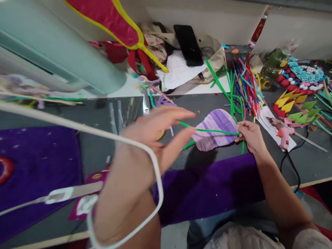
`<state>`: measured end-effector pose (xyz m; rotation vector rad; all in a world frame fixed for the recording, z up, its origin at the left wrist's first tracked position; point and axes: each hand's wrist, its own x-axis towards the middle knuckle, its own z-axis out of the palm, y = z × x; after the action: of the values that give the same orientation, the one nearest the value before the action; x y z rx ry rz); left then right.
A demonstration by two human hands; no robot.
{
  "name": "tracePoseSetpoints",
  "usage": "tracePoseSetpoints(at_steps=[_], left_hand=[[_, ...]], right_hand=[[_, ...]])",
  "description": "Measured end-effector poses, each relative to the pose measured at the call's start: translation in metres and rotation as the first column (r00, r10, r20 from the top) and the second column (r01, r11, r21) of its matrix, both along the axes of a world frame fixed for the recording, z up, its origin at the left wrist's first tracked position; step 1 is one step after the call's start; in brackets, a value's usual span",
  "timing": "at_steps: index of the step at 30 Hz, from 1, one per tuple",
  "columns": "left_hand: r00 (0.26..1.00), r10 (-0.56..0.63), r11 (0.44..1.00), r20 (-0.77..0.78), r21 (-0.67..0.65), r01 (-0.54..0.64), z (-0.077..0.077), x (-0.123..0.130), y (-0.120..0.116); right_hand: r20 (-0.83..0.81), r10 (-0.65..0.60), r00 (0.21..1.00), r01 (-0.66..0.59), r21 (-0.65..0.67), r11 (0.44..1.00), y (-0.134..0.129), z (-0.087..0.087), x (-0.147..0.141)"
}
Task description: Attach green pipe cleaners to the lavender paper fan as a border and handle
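A teardrop-shaped piece striped in lilac and purple (215,129), seemingly made of pipe cleaners laid side by side, is held above the dark table. My right hand (250,135) pinches its right end, together with a green pipe cleaner (220,131) that stretches leftward across the piece. My left hand (153,138), partly blurred, is at the piece's left end. Its thumb and index finger are apart, with the green strand passing by the thumb tip. A white cord (155,173) loops in front of my left wrist.
A bundle of coloured pipe cleaners (247,84) lies behind my right hand. Right of it are a pink glue gun (284,136), a green bottle (275,64) and paper-like spiky pieces (302,110). A black phone (188,46) rests at the back, and purple cloth (212,186) lies in front.
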<state>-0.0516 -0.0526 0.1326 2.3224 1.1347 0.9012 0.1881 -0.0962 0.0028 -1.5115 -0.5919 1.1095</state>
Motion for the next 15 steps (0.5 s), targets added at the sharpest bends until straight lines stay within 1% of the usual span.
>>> tracePoseSetpoints(at_steps=[1,2,5,7,9,11,15], left_hand=[[0.992,-0.113,0.993,-0.060,0.018,0.114,-0.009,0.007,-0.001],[0.977,-0.174,0.984,-0.126,0.015,0.177,-0.020,0.015,-0.001],[0.903,-0.256,0.964,-0.345,-0.027,0.263,-0.053,0.039,-0.002],[0.849,-0.285,0.956,-0.445,-0.073,0.282,-0.068,0.052,-0.005],[0.808,-0.317,0.948,-0.497,-0.128,0.293,-0.076,0.063,-0.008],[0.794,-0.318,0.948,-0.519,-0.163,0.273,-0.078,0.071,-0.010],[0.818,-0.248,0.968,-0.519,-0.174,0.183,-0.086,0.078,-0.006]], right_hand=[[0.000,0.015,1.000,-0.015,-0.015,1.000,0.000,-0.001,-0.001],[-0.005,0.032,0.999,-0.033,-0.027,0.999,0.000,-0.001,-0.002],[-0.057,0.103,0.993,-0.106,-0.053,0.993,-0.001,-0.002,-0.007],[-0.077,0.170,0.982,-0.176,-0.077,0.981,-0.001,-0.003,-0.011],[-0.051,0.233,0.971,-0.237,-0.109,0.965,-0.002,-0.004,-0.014],[0.014,0.277,0.961,-0.272,-0.139,0.952,-0.002,-0.004,-0.017],[0.193,0.349,0.917,-0.310,-0.203,0.929,-0.004,-0.001,-0.021]])
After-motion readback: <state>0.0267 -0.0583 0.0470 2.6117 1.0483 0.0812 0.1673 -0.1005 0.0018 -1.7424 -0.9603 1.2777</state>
